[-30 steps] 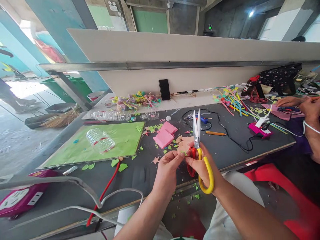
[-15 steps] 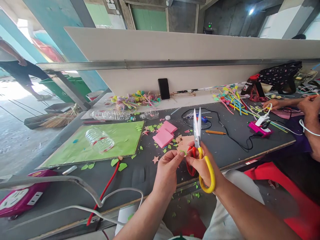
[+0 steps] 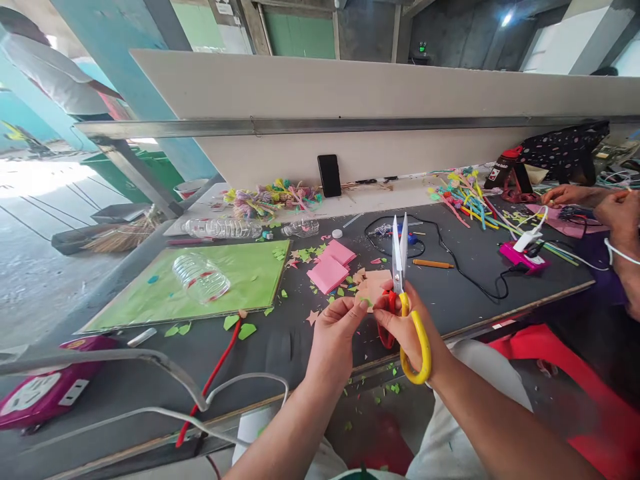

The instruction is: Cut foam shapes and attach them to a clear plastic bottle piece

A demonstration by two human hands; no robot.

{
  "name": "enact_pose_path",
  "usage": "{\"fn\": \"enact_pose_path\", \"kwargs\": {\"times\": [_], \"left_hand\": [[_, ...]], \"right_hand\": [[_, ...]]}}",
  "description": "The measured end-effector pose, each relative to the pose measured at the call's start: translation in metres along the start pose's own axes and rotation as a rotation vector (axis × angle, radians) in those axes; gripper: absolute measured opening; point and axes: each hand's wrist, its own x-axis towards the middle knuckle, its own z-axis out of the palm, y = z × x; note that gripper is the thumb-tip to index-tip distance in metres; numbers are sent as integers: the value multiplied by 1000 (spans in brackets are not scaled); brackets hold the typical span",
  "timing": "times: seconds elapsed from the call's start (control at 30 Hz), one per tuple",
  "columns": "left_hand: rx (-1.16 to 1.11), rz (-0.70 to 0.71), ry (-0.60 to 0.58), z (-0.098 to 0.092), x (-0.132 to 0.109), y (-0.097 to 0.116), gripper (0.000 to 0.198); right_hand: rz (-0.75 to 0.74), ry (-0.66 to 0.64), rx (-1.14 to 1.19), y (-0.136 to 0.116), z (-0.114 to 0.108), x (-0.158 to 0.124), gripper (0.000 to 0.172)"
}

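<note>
My left hand (image 3: 337, 330) pinches a small piece of green paper (image 3: 367, 303) between thumb and fingertips. Close beside it, my right hand (image 3: 410, 327) is closed around scissors (image 3: 399, 257) with one yellow and one red handle. Their blades point up and away from me, slightly parted. Just beyond my hands lie peach paper sheets (image 3: 374, 285) and a stack of pink paper squares (image 3: 330, 268). A peach paper star (image 3: 313, 317) rests left of my left hand. Green scraps (image 3: 306, 255) are scattered around the pink stack.
A green board (image 3: 240, 267) bears a crushed plastic bottle (image 3: 200, 277). A phone (image 3: 329, 175) leans on the back panel. Colourful stems (image 3: 467, 197), an orange cutter (image 3: 433, 264) and a pink power strip (image 3: 523, 257) lie to the right, near a co-worker's hands (image 3: 620, 210).
The scissors have tipped slightly to the right, with their blades a little closer together. My left hand keeps its pinch. In the left background, a walking person has moved.
</note>
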Motion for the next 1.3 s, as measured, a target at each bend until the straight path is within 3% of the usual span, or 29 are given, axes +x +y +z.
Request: {"fn": "enact_pose_path", "kwargs": {"times": [0.13,0.27,0.37,0.47,0.5,0.6,0.67,0.77,0.87,1.13,1.3], "left_hand": [[-14,-14,-5,1,-1,0,18],[-137,-103,0,4,1,11,18],[-307,-273,-29,2,2,29,19],[-386,-314,-62,-9,0,52,17],[-356,-261,-80,-15,0,61,17],[-114,-50,-124,-37,-2,84,17],[82,11,-139,-52,-4,97,19],[301,-17,-188,-65,-4,111,19],[423,-92,-269,-68,-4,122,21],[613,-137,-433,-55,-6,129,16],[771,-59,-406,-47,-14,119,15]], "right_hand": [[-2,-13,-16,2,0,0,37],[-52,26,-208,10,-3,2,30],[-197,92,-404,11,-11,1,29],[-348,18,-523,7,-27,-1,31],[-359,25,-532,6,-34,-3,30],[-173,-120,-529,4,-55,-10,27],[-178,-222,-512,-1,-66,-15,29],[-99,-637,-747,-16,-72,-18,34],[-43,-827,-907,-30,-68,-16,35],[18,-838,-1043,-25,-57,-16,40],[-19,-752,-1117,-24,-53,-20,27]]}}
